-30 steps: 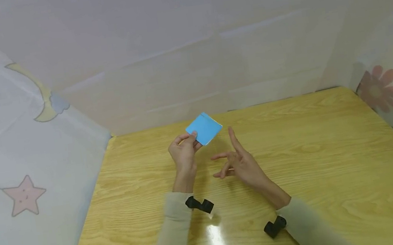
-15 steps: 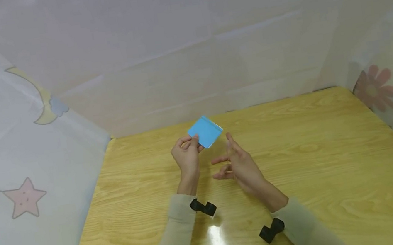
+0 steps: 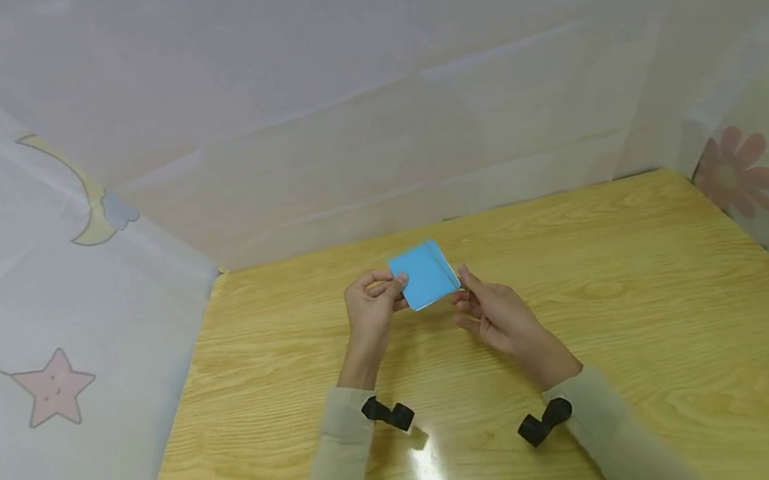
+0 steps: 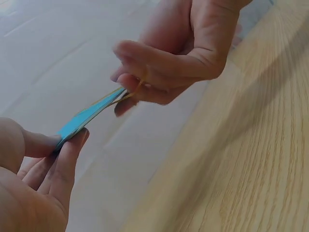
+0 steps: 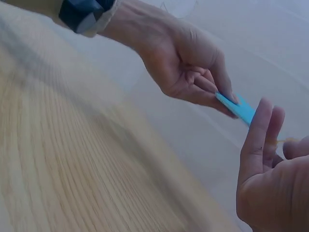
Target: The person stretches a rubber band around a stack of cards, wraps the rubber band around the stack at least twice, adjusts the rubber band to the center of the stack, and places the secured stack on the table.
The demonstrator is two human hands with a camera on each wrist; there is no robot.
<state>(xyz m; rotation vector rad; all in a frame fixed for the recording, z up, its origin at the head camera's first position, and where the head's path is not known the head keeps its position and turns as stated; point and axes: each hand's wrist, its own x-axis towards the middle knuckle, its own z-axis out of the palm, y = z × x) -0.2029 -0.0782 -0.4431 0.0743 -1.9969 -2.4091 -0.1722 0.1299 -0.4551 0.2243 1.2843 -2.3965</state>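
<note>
Blue pad (image 3: pixel 423 277) in grip of left hand (image 3: pixel 369 306) over table (image 3: pixel 261 356), band (image 4: pixel 140 85) at right hand (image 3: pixel 508 316), grip unclear.

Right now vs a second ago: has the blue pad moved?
Yes. In the head view, the blue pad has moved rightward and down, its top corner now below the far edge of the table.

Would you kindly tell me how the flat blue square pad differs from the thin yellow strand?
The flat square pad is blue; the thin strand is yellow. The pad is broad, the strand narrow. The left hand pinches the pad; the strand reaches the right hand. Both are off the wooden table.
</note>
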